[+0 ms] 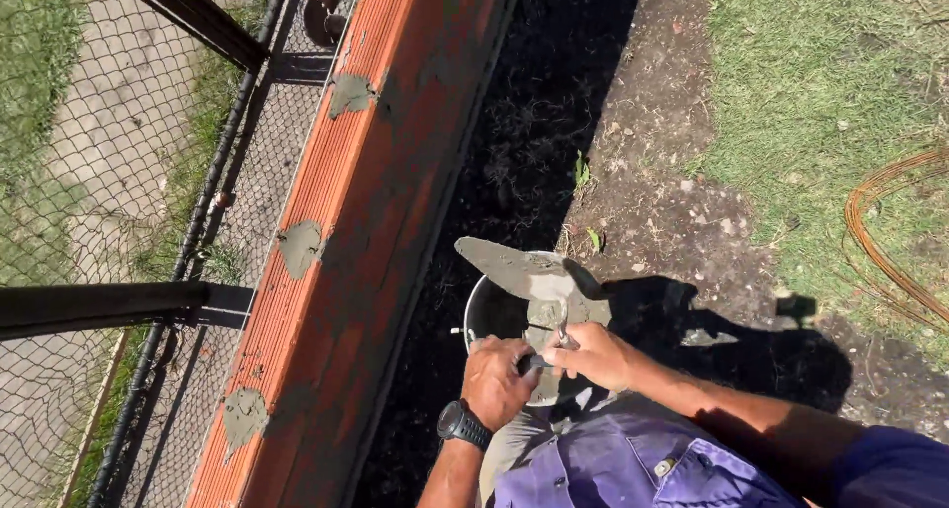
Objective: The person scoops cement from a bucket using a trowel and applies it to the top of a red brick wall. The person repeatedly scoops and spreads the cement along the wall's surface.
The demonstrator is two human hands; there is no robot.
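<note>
No packages, labels, signs or screens show in this view
</note>
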